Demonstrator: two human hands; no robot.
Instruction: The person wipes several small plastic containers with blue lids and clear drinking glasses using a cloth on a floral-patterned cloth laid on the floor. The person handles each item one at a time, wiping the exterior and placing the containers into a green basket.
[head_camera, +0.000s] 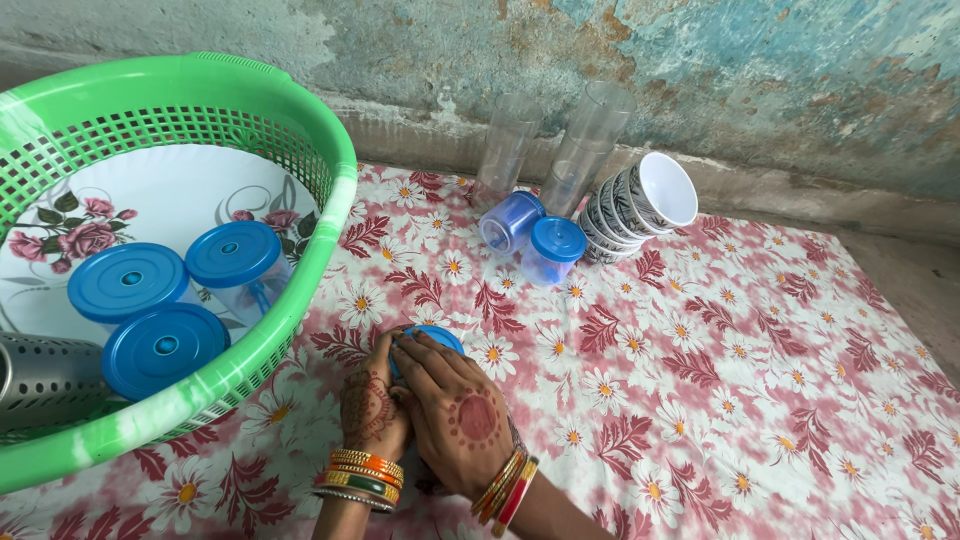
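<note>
both hands (425, 400) clasp a blue-lidded container (432, 338) beside a green basket (300, 290).

A home washing-up corner: a floral cloth (700, 380) spread by a weathered wall (700, 70), a green basket (330, 200) left, stacked cups (640, 205) far.

Wall (700, 70): rough plaster, weathered, patches of turquoise and blue paint flaking over grey and brown; runs across the whole top of the view.

Ledge (800, 195): low, bare cement step at the foot of the wall, stained, sloping down toward the right.

Floor (920, 280): grey cement, visible at the right edge beyond the cloth.

Cloth (720, 380): printed sheet spread flat over the floor, white ground, dark red leaves, white daisy-like flowers with orange centres; its far edge meets the ledge.

Light: soft, even daylight, no hard shadows; its source is out of view.
</note>
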